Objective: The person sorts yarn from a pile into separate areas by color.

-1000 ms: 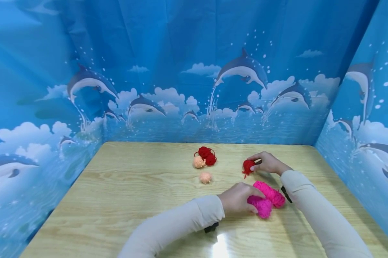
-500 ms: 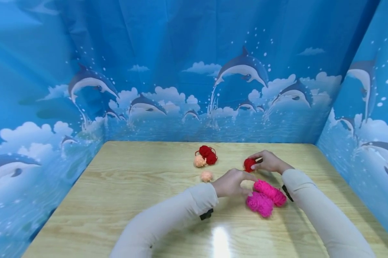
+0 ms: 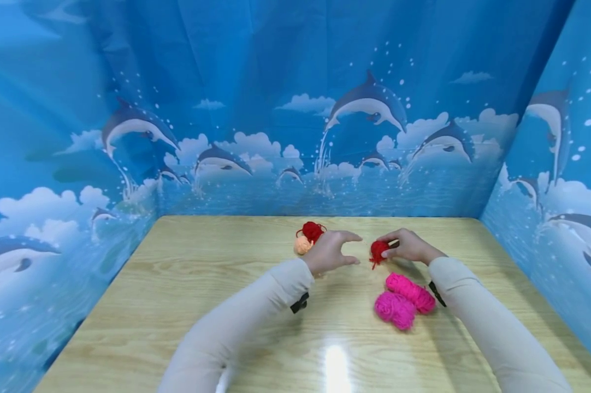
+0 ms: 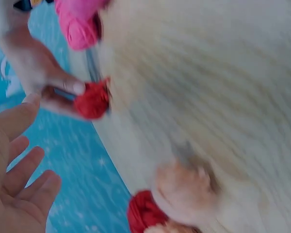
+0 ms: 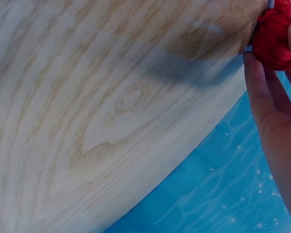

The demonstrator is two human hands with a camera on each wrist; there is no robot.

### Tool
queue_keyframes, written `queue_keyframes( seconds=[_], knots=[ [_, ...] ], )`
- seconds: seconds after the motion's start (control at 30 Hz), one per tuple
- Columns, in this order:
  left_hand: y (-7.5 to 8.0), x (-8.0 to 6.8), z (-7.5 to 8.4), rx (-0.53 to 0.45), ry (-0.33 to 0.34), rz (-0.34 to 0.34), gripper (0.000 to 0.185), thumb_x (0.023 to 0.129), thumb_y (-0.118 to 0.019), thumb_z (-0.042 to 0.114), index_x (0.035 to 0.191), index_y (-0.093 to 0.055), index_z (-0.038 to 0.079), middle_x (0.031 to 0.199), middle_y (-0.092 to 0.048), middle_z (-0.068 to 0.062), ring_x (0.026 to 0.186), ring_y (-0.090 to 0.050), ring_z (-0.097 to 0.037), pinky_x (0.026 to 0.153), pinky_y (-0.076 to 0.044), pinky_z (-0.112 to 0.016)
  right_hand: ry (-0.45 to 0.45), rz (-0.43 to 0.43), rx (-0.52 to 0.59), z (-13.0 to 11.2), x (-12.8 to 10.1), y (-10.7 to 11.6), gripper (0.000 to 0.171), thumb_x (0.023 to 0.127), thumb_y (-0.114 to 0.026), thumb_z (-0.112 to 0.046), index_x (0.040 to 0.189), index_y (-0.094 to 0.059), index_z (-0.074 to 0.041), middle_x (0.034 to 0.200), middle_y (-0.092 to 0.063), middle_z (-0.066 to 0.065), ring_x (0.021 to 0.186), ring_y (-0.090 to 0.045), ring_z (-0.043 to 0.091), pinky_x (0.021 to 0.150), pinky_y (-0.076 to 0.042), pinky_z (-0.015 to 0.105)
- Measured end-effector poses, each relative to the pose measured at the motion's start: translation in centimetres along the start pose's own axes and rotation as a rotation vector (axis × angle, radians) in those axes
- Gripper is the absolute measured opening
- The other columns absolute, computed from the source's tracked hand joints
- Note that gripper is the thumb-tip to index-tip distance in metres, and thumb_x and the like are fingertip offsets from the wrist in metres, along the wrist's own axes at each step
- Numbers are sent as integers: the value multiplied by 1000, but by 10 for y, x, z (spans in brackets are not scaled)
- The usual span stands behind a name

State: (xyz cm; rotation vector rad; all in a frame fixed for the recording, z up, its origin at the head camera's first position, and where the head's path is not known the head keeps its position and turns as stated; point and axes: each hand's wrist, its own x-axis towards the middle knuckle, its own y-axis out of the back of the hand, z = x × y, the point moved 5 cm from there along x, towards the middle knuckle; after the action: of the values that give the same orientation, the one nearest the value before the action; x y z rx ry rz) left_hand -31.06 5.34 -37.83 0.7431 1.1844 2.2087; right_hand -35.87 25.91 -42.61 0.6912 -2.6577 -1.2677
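My right hand (image 3: 407,246) pinches a small red yarn ball (image 3: 378,250) just above the wooden table (image 3: 187,284); the same ball (image 4: 92,100) (image 5: 274,39) shows in both wrist views, held by fingertips. My left hand (image 3: 336,251) hovers open, fingers spread, a short way left of that ball, holding nothing. Its palm (image 4: 14,170) shows in the left wrist view. Behind the left hand lie a red yarn bundle (image 3: 313,231) and a peach pom-pom (image 3: 302,245). Two pink yarn balls (image 3: 403,301) lie on the table near my right forearm.
Blue dolphin-print sheets (image 3: 295,109) wall the table at the back and both sides. A light glare (image 3: 335,368) sits on the near table surface. Bare wood stretches to the left.
My left hand let go of the pink yarn balls and moved up and away toward the red ball, opening. It now covers the nearer peach pom-pom. The right hand stayed put.
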Motion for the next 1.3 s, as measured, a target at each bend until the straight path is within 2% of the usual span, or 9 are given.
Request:
queue_keyframes(
  seconds=[0.13, 0.27, 0.37, 0.47, 0.6, 0.73, 0.97, 1.3],
  knots=[
    [8, -1, -20, -22, 80, 70, 54, 82, -76, 28, 131, -60, 10, 131, -60, -3, 119, -58, -17, 98, -47, -29, -7, -2, 5, 1, 0, 0, 44, 87, -69, -5, 127, -56, 10, 123, -58, 30, 109, -59, 44, 84, -55, 41],
    [14, -4, -40, -79, 191, 131, 58, 81, -78, 25, 133, -58, 11, 135, -58, -4, 122, -56, -20, 100, -46, -33, -15, 0, 10, -1, -1, 0, 45, 87, -68, -5, 127, -55, 10, 125, -56, 31, 110, -59, 44, 83, -55, 40],
    [14, -5, -53, -93, 262, 163, 61, 81, -78, 26, 136, -55, 12, 137, -56, -5, 125, -52, -22, 101, -45, -35, -16, 2, 13, -1, -2, 0, 44, 87, -68, -4, 127, -55, 10, 125, -56, 31, 110, -59, 44, 83, -55, 41],
    [14, -6, -65, -102, 309, 188, 64, 81, -78, 26, 138, -53, 11, 137, -55, -7, 122, -54, -25, 96, -49, -35, -20, 3, 13, -1, -2, 0, 44, 87, -68, -5, 127, -56, 9, 125, -56, 31, 109, -59, 44, 83, -55, 40],
    [11, -7, -78, -150, 351, 224, 64, 80, -79, 22, 137, -53, 8, 137, -55, -10, 118, -56, -27, 91, -52, -35, -32, 4, 15, 1, -2, 0, 45, 87, -69, -7, 128, -56, 8, 125, -56, 31, 108, -60, 43, 82, -56, 40],
    [9, -6, -87, -171, 384, 252, 64, 79, -80, 20, 136, -53, 7, 137, -54, -11, 120, -55, -27, 92, -51, -34, -20, 8, 5, 1, -2, 0, 45, 87, -69, -7, 127, -56, 9, 124, -57, 30, 108, -61, 42, 82, -56, 40],
    [8, -6, -98, -159, 423, 279, 65, 79, -80, 17, 135, -52, 0, 136, -54, -15, 120, -54, -31, 94, -51, -36, -31, 12, 4, 1, -2, 1, 45, 87, -69, -7, 127, -56, 9, 124, -57, 30, 109, -60, 43, 83, -55, 40],
    [-3, -5, -114, -133, 455, 242, 73, 77, -82, 24, 138, -49, -1, 135, -53, -18, 120, -54, -33, 97, -49, -42, -25, 16, -5, -1, -5, 2, 46, 87, -69, -6, 128, -55, 10, 124, -57, 31, 108, -60, 43, 82, -56, 41]
  ],
)
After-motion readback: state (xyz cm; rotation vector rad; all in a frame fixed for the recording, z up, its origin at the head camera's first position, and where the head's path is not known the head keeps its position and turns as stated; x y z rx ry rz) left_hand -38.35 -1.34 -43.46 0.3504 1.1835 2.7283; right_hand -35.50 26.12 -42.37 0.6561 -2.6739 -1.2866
